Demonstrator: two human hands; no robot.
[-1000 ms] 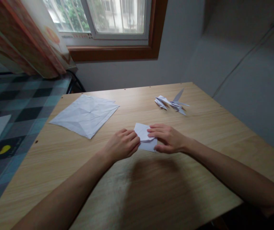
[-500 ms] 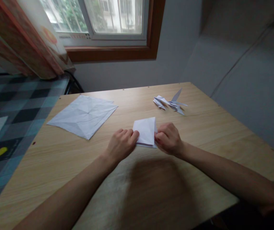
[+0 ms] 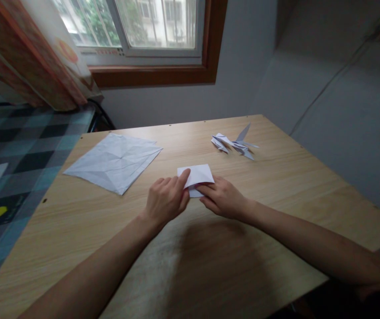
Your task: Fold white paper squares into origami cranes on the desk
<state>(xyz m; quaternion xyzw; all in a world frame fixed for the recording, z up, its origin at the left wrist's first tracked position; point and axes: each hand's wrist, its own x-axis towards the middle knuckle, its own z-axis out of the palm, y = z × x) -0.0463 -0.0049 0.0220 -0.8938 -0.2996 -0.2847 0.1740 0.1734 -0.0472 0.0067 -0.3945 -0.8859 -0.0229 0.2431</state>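
A small folded sheet of white paper [image 3: 198,173] lies in front of me at the middle of the table, its upper layer raised from the lower one along the near side. My left hand [image 3: 166,197] grips its left edge, index finger on top and thumb below. From the right, my right hand [image 3: 223,197] reaches in with its fingers between the layers; its thumb sits lower, near the lower layer, and the fingertips are partly hidden by the raised flap.
A larger creased white sheet [image 3: 113,161] lies at the table's back left. Folded paper pieces with pointed tips [image 3: 234,144] rest at the back right. The wooden table [image 3: 296,190] stands by a window and wall, with a checked cloth surface [image 3: 26,150] on the left.
The front edge of the paper's upper layer has lifted away from me. My right hand has gone from a closed fist beside the paper to fingers between its layers; my left index finger has stretched out on top.
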